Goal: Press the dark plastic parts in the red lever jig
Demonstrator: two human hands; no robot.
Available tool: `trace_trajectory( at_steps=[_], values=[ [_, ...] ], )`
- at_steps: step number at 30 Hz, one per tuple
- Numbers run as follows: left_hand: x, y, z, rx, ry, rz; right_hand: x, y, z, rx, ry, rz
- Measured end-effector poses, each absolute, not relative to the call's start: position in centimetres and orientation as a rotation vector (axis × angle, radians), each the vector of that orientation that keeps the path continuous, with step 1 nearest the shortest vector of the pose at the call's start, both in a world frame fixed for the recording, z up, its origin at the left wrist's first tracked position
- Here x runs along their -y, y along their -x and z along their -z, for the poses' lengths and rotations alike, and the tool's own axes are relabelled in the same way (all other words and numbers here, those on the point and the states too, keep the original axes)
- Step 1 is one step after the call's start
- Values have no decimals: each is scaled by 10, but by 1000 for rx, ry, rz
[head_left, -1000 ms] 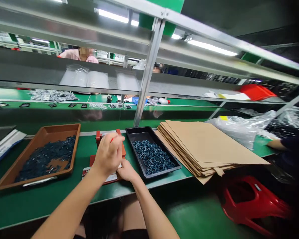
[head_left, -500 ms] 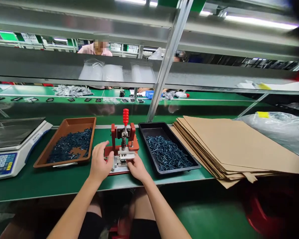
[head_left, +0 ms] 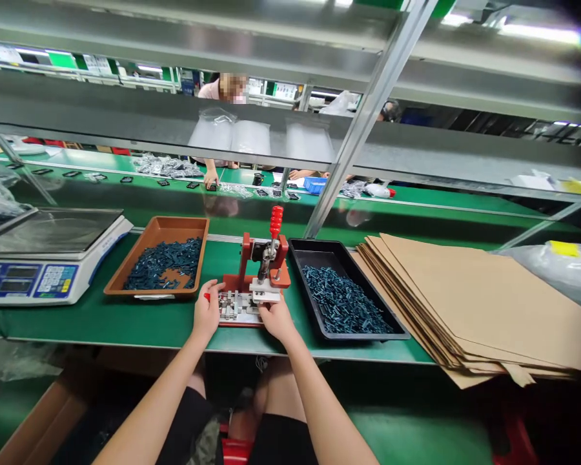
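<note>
A red toggle-clamp fixture point(head_left: 241, 263) with a metal slide bed and a red-gripped lever point(head_left: 275, 221) stands on the green bench in front of me. The lever points up. My left hand point(head_left: 206, 314) is closed round the fixture's left end, beside a small red tip. At the right front, my right hand point(head_left: 277, 318) has its fingers bent in under the pale clamp block point(head_left: 265, 292); whatever they pinch is hidden. A brown tray point(head_left: 157, 292) of small dark-blue pieces lies to the left. On the right, a black tray point(head_left: 319, 250) contains thin dark-blue pieces.
A digital scale point(head_left: 61, 284) sits left of the brown tray. Stacked brown cardboard sheets point(head_left: 484, 297) lie on the right, overhanging the bench edge. A metal post point(head_left: 368, 119) rises behind the fixture. Beyond, a co-worker's hand point(head_left: 211, 177) touches small black parts on another bench.
The view has swung left, so the bench appears farther right. My left hand's fingers have closed in on the fixture's left end. A co-worker's hand now reaches onto the far bench.
</note>
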State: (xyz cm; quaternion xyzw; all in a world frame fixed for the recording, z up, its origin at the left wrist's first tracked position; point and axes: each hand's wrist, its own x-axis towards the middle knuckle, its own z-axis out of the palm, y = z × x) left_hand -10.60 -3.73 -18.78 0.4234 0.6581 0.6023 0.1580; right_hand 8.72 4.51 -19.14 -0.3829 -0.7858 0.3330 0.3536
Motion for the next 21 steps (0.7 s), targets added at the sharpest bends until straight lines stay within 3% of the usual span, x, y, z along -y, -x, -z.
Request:
trace_trajectory(
  at_steps=[5,8,12,17,21],
  values=[
    [107,79,201,-2046,-1504,-1986,-9,-101,190,1926,998,-598],
    [161,48,213,-1717,-1331,-1680,45,-101,199,1960,927,-663],
    [200,34,223,-1540,-868,-1403,116,-89,207,2218,635,-1063],
    [249,110,246,-1947,-687,-1329,117,-105,190,2286,697,-1191],
    [305,216,312,-2456,-773,-1024,60,-160,158,2245,790,-868]
  ],
)
